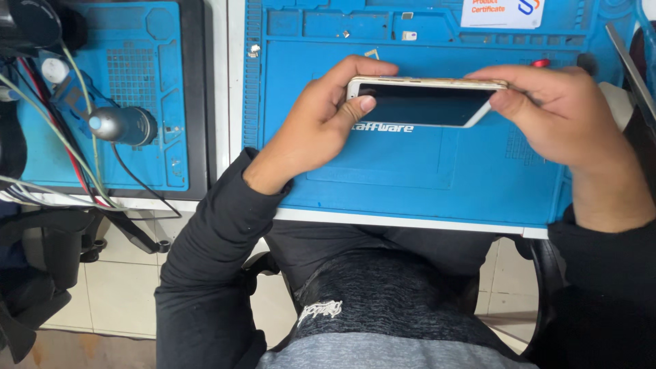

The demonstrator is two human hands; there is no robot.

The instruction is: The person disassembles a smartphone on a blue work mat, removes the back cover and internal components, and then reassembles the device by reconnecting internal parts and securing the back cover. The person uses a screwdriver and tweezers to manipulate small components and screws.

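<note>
While fingers hide its ends, both hands (321, 126) (553, 116) hold the phone (424, 102).

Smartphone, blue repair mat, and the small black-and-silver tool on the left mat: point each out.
smartphone (424, 104): head view, dark screen glass.
blue repair mat (383, 184): head view, bare flat centre.
black-and-silver tool (124, 126): head view, its barrel.

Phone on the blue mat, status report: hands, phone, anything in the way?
Left hand and right hand both grip the phone, one at each end. Phone tilted on edge, dark screen showing, above the blue mat. Small loose parts lie beyond it.
</note>
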